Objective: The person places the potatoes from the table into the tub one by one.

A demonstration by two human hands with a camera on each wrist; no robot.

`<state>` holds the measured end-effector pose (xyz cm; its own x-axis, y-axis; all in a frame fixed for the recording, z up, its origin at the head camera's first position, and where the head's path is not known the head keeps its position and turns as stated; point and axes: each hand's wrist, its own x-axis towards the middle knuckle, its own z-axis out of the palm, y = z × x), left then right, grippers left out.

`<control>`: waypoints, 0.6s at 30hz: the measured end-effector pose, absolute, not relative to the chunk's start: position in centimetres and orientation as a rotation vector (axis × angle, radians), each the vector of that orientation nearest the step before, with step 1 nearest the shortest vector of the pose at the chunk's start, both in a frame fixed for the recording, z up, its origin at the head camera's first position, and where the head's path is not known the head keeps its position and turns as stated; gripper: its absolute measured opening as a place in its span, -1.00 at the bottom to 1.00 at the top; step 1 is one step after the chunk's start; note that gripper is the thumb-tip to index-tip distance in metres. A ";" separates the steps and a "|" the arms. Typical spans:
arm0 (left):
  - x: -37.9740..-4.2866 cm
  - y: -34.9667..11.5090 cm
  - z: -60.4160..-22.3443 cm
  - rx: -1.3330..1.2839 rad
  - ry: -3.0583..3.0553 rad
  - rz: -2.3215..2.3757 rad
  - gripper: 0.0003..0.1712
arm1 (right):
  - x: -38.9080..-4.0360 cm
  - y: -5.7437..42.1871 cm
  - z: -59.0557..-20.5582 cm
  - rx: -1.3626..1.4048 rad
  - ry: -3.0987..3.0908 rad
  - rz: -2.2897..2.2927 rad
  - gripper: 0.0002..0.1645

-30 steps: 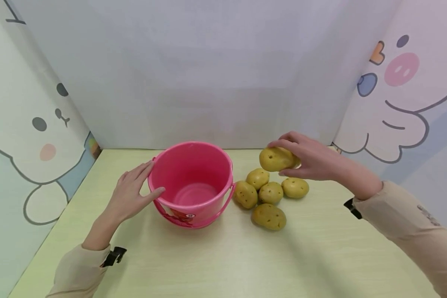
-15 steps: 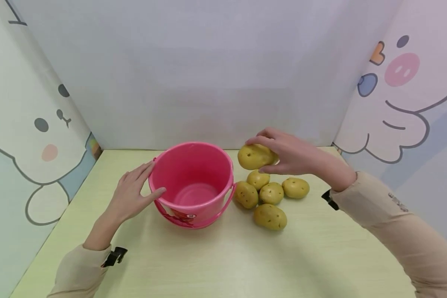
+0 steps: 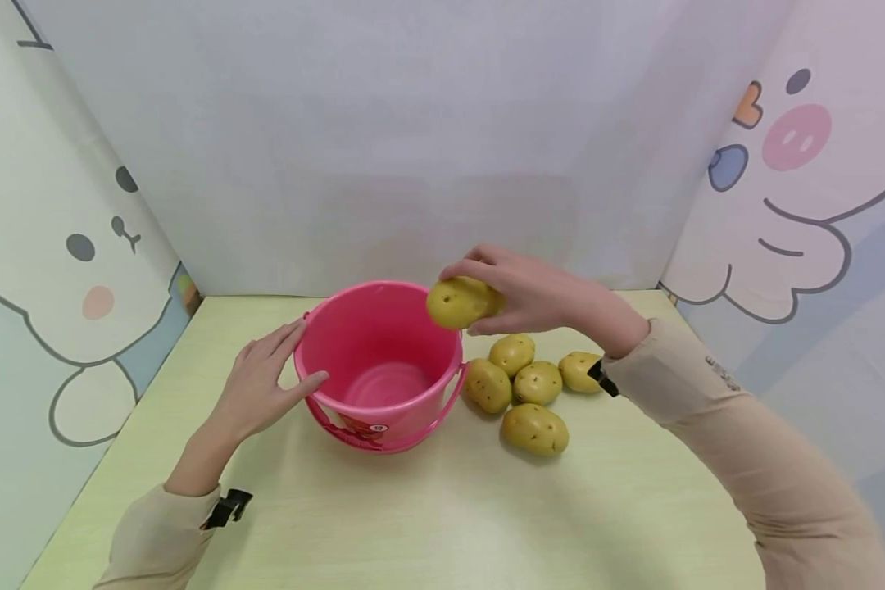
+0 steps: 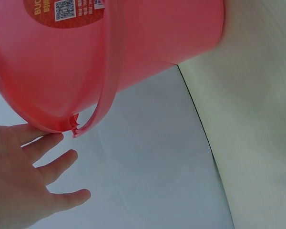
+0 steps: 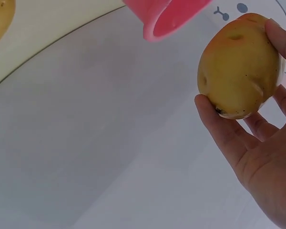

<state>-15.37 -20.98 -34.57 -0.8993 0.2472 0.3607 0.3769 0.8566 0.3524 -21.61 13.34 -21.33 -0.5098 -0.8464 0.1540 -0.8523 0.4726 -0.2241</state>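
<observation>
A pink plastic bucket [image 3: 413, 425] with its handle lowered stands upright on the table. My left hand [image 3: 260, 389] rests at the bucket's left rim, its fingers spread and mostly straight; in the left wrist view the fingertips touch the rim beside the handle joint. My right hand [image 3: 537, 293] grips a yellow potato [image 3: 456, 302] between thumb and fingers, raised at the bucket's right rim and overlapping the opening in the head view. The right wrist view shows the fingers around the potato [image 5: 238, 67], with the bucket's rim [image 5: 155, 28] close by. Inside the bucket, the visible bottom is bare.
Several potatoes [image 3: 537, 382] lie grouped on the pale table [image 3: 413, 524] right of the bucket; the rightmost potato [image 3: 578, 372] is partly covered by the right wrist strap. A white backdrop [image 3: 428, 147] stands behind, with cartoon-printed panels [image 3: 789, 205] at both sides.
My right hand has carried the potato leftward from above the other potatoes to the bucket's right rim. The left hand and the bucket have stayed in place.
</observation>
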 end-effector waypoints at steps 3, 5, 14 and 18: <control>-15.4 -20.9 -34.5 -0.467 -2.731 -0.609 -0.11 | -21.8 12.5 -21.1 1.542 -2.707 0.432 -0.31; -15.4 -20.9 -34.5 -0.467 -2.733 -0.614 -0.10 | -21.9 11.9 -21.0 1.542 -2.725 0.426 -0.31; -15.4 -20.9 -34.5 -0.462 -2.741 -0.625 -0.11 | -22.5 9.4 -20.7 1.568 -2.780 0.412 -0.30; -15.4 -20.9 -34.6 -0.456 -2.750 -0.627 -0.10 | -22.8 8.6 -20.8 1.576 -2.810 0.424 -0.29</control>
<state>-15.39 -20.89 -34.55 -0.9098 0.2393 0.3390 0.3627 0.8556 0.3694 -22.82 8.55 -20.77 -0.5252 -0.8503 0.0333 -0.8223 0.4970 -0.2771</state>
